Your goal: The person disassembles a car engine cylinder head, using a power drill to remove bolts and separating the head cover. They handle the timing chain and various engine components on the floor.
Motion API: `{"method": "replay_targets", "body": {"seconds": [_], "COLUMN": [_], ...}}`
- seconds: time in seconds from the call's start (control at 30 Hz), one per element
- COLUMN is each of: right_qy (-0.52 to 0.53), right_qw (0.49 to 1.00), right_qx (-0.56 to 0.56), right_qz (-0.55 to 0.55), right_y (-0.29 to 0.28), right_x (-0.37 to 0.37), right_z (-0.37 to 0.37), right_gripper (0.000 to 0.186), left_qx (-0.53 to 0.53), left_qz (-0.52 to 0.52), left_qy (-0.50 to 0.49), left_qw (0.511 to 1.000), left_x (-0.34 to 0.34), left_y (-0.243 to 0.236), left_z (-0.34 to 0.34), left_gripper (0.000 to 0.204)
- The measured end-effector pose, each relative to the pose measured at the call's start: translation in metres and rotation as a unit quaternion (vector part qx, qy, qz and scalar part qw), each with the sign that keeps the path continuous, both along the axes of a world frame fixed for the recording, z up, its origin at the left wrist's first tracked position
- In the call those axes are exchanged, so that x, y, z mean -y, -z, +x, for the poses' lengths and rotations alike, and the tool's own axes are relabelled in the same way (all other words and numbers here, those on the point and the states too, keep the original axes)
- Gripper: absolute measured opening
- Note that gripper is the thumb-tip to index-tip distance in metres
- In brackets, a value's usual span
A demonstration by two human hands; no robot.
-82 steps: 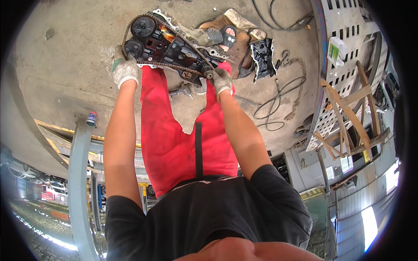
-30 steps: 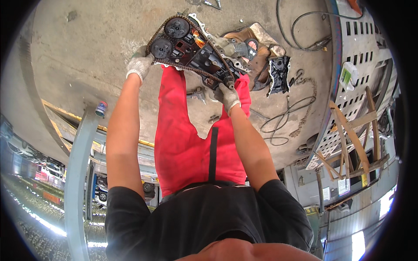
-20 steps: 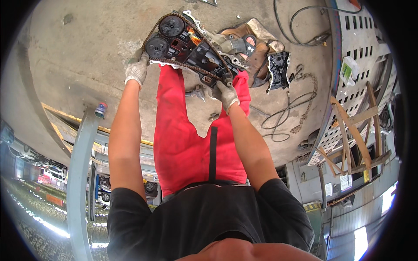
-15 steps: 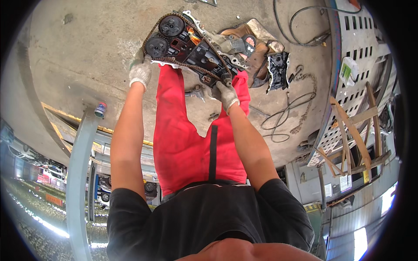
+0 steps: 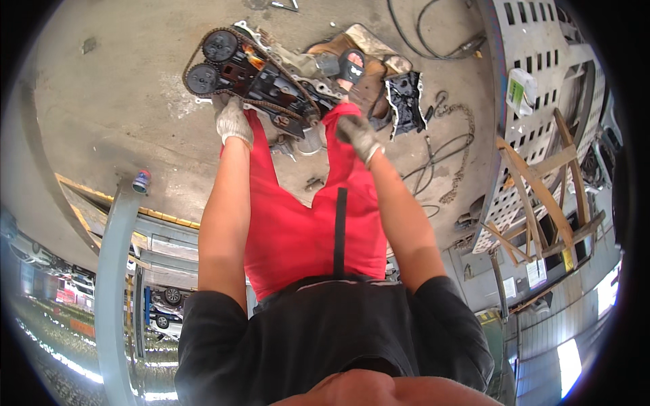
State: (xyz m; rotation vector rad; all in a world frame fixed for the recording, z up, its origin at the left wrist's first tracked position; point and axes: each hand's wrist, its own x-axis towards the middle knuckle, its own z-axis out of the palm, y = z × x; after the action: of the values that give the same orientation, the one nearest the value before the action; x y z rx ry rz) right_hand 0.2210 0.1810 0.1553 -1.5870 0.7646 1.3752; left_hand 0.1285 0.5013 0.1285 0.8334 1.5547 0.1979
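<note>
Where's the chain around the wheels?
In the head view, upper left of centre: the timing chain loops around two black sprockets, just above the left hand.

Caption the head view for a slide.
Gloved left hand at the looped chain of an engine, gloved right hand apart from it, over red trousers.

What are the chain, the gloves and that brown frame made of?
The chain looks like dull brown metal, probably steel, with tiny links. The gloves seem knitted, perhaps cotton: matte, off-white, with wrinkled cuffs. The frame looks like wood: matte brown, with plank-like bars.
</note>
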Motion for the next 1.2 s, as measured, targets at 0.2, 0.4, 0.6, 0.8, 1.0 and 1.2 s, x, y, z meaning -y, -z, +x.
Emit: {"method": "replay_targets", "body": {"seconds": [0.2, 0.4, 0.6, 0.8, 1.0, 1.2], "right_qy": [0.085, 0.126, 0.157, 0.206, 0.078, -0.025], "right_qw": [0.977, 0.93, 0.916, 0.919, 0.933, 0.91], "right_qx": [0.141, 0.038, -0.045, -0.005, 0.044, 0.151], "right_qz": [-0.136, -0.343, -0.365, -0.335, -0.349, -0.384], "right_y": [-0.027, -0.129, -0.178, -0.144, -0.055, 0.092], "right_x": [0.147, 0.249, 0.248, 0.255, 0.309, 0.392], "right_z": [0.038, -0.137, -0.332, -0.35, -0.304, -0.212], "right_gripper": [0.037, 0.031, 0.031, 0.033, 0.04, 0.053], "left_qx": [-0.004, 0.041, 0.009, -0.04, -0.057, -0.008], "left_qz": [-0.024, -0.118, -0.068, 0.036, 0.229, 0.236], "left_qy": [0.03, 0.245, 0.465, 0.617, 0.658, 0.593], "left_qw": [0.999, 0.961, 0.883, 0.785, 0.715, 0.769], "left_x": [0.027, 0.055, 0.059, 0.063, 0.086, 0.085], "left_y": [-0.001, 0.045, 0.012, 0.006, 0.029, 0.054], "left_z": [0.021, -0.033, -0.021, -0.034, -0.051, -0.066], "left_gripper": [0.07, 0.067, 0.06, 0.067, 0.052, 0.046]}}
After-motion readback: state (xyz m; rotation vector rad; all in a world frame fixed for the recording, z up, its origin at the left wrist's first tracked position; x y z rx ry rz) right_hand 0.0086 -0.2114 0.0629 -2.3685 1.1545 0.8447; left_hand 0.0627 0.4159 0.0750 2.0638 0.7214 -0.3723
